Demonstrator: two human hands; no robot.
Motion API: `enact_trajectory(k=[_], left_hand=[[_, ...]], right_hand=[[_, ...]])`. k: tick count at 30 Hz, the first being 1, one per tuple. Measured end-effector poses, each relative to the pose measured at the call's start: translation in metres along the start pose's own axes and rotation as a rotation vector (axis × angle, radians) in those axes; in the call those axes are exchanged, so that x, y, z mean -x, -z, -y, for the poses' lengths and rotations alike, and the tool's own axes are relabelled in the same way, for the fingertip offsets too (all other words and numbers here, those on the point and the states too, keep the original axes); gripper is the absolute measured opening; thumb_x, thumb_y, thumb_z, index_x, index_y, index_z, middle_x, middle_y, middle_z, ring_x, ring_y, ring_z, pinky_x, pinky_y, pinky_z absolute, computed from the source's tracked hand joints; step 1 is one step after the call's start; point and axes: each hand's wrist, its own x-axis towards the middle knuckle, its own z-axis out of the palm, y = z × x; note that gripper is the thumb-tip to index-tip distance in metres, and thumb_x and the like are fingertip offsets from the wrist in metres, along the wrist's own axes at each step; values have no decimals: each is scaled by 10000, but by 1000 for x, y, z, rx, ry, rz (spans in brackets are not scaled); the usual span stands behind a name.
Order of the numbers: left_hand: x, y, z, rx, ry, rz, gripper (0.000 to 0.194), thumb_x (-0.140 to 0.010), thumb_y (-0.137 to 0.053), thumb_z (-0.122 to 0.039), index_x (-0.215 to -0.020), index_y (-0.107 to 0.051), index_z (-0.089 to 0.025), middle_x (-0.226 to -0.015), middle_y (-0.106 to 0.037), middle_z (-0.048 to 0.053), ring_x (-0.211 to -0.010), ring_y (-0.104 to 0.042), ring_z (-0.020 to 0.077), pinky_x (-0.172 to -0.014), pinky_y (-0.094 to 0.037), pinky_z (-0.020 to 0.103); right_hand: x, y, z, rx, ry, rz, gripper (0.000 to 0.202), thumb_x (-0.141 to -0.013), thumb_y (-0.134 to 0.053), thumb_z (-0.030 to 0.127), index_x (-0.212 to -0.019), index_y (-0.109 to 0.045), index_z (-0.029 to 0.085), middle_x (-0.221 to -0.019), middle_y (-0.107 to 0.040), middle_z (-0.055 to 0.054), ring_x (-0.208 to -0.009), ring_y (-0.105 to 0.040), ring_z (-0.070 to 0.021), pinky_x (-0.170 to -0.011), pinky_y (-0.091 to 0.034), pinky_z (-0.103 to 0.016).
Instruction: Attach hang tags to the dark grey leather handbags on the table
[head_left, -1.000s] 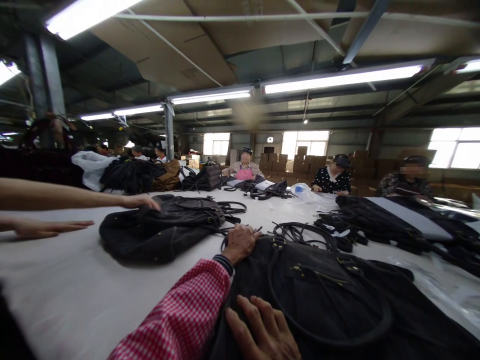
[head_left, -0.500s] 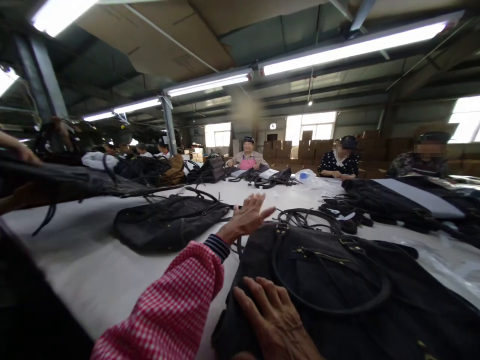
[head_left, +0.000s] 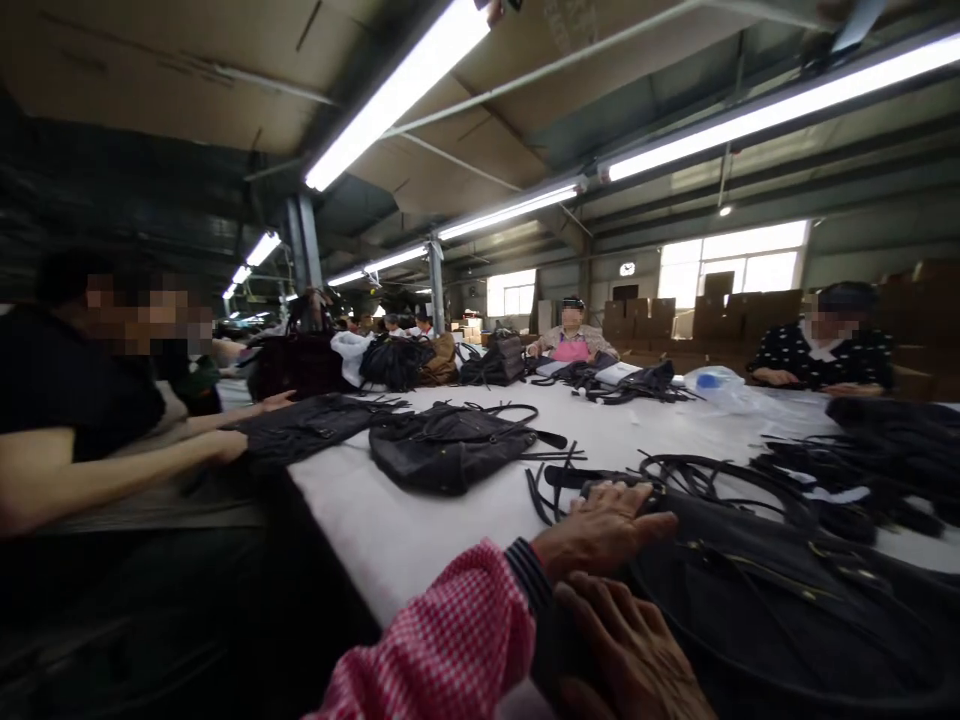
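Observation:
A black handbag point(head_left: 735, 570) with rolled handles and a brass-coloured zip lies flat on the white table point(head_left: 405, 540) in front of me. At its upper left edge my left hand point(head_left: 611, 525) rests with fingers stretched out and thumb apart, below a checked pink sleeve. Closer to me, my right hand point(head_left: 634, 645) lies flat on the bag's near left side, fingers extended, and neither hand grips anything. Thin black straps point(head_left: 559, 485) stick out beyond my left hand. A second black handbag point(head_left: 454, 450) lies farther off to the left.
On the left a co-worker point(head_left: 82, 420) holds another black bag point(head_left: 307, 425) at the table edge. Several bags are piled across the far side, near a clear plastic bag point(head_left: 720, 385). Two people sit opposite. Black straps and bags point(head_left: 855, 470) lie to the right.
My view has swung left, bringing the co-worker into sight. My left hand has come down from above the bag onto its edge. The co-worker's raised bag is now lower, at the table.

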Motion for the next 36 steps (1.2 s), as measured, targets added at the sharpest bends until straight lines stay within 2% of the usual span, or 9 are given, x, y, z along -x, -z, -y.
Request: enact_trajectory(k=[5, 9, 12, 16, 22, 26, 29, 33, 36], left_hand=[[61, -37, -11, 140, 83, -311, 763, -956, -365, -719, -1593, -303, -302, -1627, -371, 80, -1509, -323, 288, -1250, -252, 462], [59, -45, 6, 208, 220, -455, 681, -1010, -285, -656, -1539, -370, -237, -1504, -538, 99, -1356, -532, 230, -1153, -403, 365], [47, -45, 14, -32, 204, -372, 550, -1044, -292, -560, -1393, -553, -224, -1443, -597, 83, -1355, -528, 231, -1171, -374, 371], [41, -46, 13, -468, 116, -198, 437, -1067, -306, -383, -1379, -586, -261, -1524, -519, 81, -1457, -402, 267, -1194, -330, 466], [52, -42, -5, -514, 68, -176, 433, -1040, -385, -497, -1342, -607, -278, -1554, -478, 51, -1463, -383, 259, -1193, -335, 496], [67, -44, -9, -608, -197, 53, 690, -924, -548, -651, -1545, -343, -430, -1663, -299, -21, -1532, -235, 318, -1221, -199, 634], [71, -50, -1, -736, -254, 56, 824, -873, -589, -691, -1577, -239, -447, -1691, -212, 2, -1524, -241, 370, -1193, -170, 702], [66, -53, 10, -794, -273, 33, 801, -892, -548, -691, -1581, -227, -441, -1690, -203, 19, -1511, -284, 365, -1184, -210, 690], [62, -52, 13, -818, -297, 18, 783, -900, -518, -702, -1581, -231, -444, -1688, -204, 5, -1509, -297, 358, -1182, -226, 680]], right_hand=[[-3, 11, 11, -169, -80, 88, 478, -965, -559, 554, -1341, -598, 261, -1225, -698, -89, -1060, -620, -291, -891, -483, -435], [-19, 39, 17, -312, -254, 252, 436, -950, -611, 503, -1272, -615, 210, -1265, -632, -111, -1131, -556, -275, -957, -457, -439], [-16, 61, 10, -263, -206, 366, 514, -976, -575, 516, -1333, -566, 147, -1299, -605, -131, -1172, -526, -265, -1024, -425, -438], [22, 100, 1, -113, -127, 454, 601, -1003, -511, 569, -1469, -480, 192, -1479, -515, -137, -1334, -435, -305, -1083, -354, -496], [76, 135, 0, -38, -215, 464, 604, -1036, -432, 564, -1576, -346, 306, -1621, -358, -118, -1394, -374, -345, -1104, -284, -561], [75, 129, 0, -45, -227, 433, 602, -1022, -455, 585, -1549, -389, 302, -1578, -414, -115, -1369, -399, -320, -1101, -305, -536], [62, 135, -4, -63, -228, 415, 608, -1003, -493, 601, -1510, -439, 270, -1512, -485, -111, -1336, -439, -282, -1088, -344, -492], [46, 179, -17, -61, -203, 439, 636, -993, -504, 619, -1460, -482, 187, -1483, -521, -104, -1302, -476, -246, -1048, -393, -413], [61, 213, -30, 125, -284, 372, 688, -1003, -441, 647, -1545, -380, 228, -1612, -369, -106, -1450, -308, -321, -1127, -284, -512]])
